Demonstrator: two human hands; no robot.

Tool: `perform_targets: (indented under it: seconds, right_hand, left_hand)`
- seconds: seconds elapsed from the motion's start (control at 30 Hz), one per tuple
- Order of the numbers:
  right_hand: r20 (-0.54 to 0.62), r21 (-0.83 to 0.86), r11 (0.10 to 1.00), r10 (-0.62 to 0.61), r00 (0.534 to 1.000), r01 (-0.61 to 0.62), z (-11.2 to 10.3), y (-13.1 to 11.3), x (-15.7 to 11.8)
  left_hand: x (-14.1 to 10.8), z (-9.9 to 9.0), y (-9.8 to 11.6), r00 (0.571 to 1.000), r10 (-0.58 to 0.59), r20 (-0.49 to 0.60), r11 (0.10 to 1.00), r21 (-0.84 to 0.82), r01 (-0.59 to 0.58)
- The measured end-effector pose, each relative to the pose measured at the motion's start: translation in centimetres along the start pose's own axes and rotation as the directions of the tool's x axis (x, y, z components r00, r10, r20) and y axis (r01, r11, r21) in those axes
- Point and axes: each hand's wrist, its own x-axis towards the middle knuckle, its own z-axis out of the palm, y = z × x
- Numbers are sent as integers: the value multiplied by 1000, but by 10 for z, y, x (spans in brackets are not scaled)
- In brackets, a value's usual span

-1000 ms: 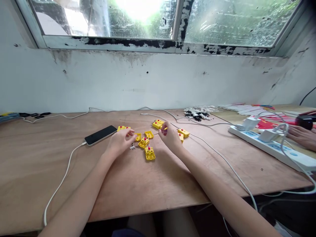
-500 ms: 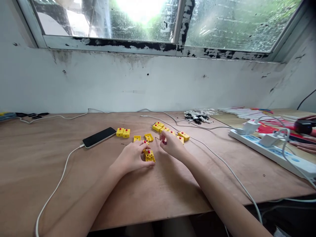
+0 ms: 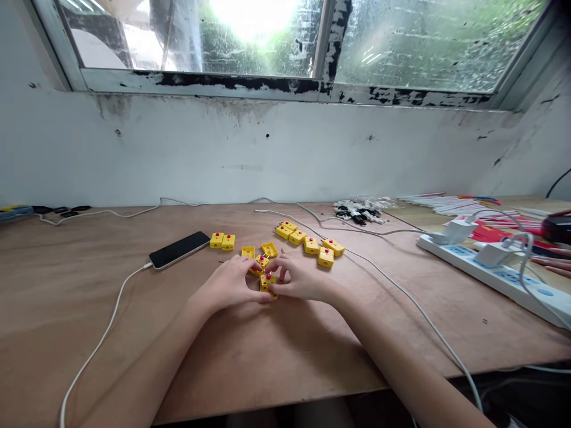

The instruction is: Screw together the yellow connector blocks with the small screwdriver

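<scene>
Low over the wooden table, my left hand (image 3: 229, 282) curls its thumb and fingers round a small yellow plug (image 3: 268, 282) with a red dot. From the other side my right hand (image 3: 298, 278) closes its thumb and fingers on that same plug, partly hiding it. A thin, short piece shows above the right fingers, too small to name. Just behind the left fingertips lies another yellow plug (image 3: 262, 262) with a red dot. Two hollow yellow shells, a left shell (image 3: 248, 252) and a right shell (image 3: 269, 249), lie beyond it.
Several yellow plugs (image 3: 311, 245) lie to the right, and two yellow pieces (image 3: 222, 241) sit beside a phone (image 3: 179, 249). White cables cross the table (image 3: 134, 333). A power strip (image 3: 491, 270) is at right, with black and white parts (image 3: 359, 210) near the wall.
My right hand has moved left and nearer, from beside the yellow plugs on the right to the plug at my left hand. The left hand has stayed nearly in place.
</scene>
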Motion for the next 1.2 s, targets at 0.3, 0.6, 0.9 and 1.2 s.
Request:
perform_targets:
  seconds: [0.3, 0.6, 0.9, 1.2]
  right_hand:
    - [55, -51, 998, 37, 998, -34, 1, 2, 0]
    - [31, -78, 995, 63, 998, -60, 1, 4, 1]
    - [-36, -152, 986, 67, 997, -72, 2, 12, 2]
    - [-12, -74, 996, 48, 999, -49, -1, 11, 4]
  left_hand:
    - [5, 8, -6, 995, 9, -94, 990, 141, 4]
    - [6, 13, 0, 992, 11, -126, 974, 227, 18]
    - [3, 7, 6, 983, 81, -164, 989, 139, -58]
    - [6, 20, 5, 997, 63, -37, 997, 55, -61]
